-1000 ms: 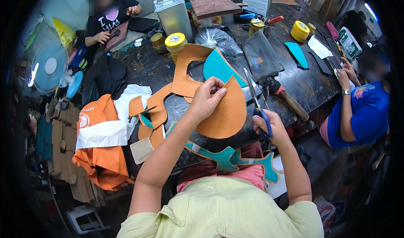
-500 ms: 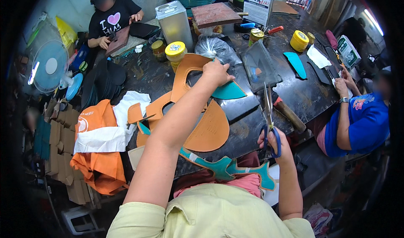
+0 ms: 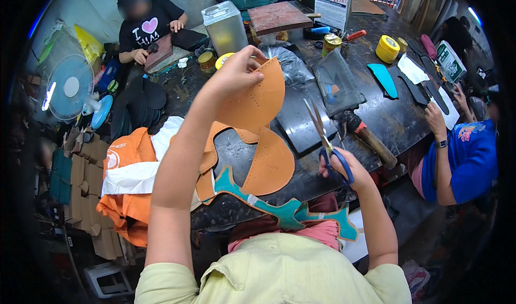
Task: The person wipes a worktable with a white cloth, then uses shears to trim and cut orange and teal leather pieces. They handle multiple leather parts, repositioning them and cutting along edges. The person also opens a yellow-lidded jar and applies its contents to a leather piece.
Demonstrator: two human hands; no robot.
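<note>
My left hand (image 3: 236, 74) is raised over the table, its fingers pinching the top of a tan leather piece (image 3: 255, 102) with small holes punched in it. Below hangs or lies another rounded tan leather piece (image 3: 273, 163), partly covered by the raised one. In my right hand (image 3: 348, 169) is a pair of scissors (image 3: 324, 134) with dark blue handles, blades pointing away from me and slightly apart. A chain of teal-lined leather pieces (image 3: 277, 211) drapes along the near table edge and over my lap. My left forearm hides part of the leather.
A hammer (image 3: 376, 147) lies right of the scissors beside a dark slab (image 3: 306, 122). Farther off stand a metal can (image 3: 224, 29), yellow-lidded jars (image 3: 387, 50) and a clear plastic bag (image 3: 290, 65). Orange cloth (image 3: 129, 167) hangs at left. Two people work at the far left and right.
My left hand has lifted a tan leather piece off the table and drawn it up and left, turning it over from its teal side. The scissors have shifted slightly left and down.
</note>
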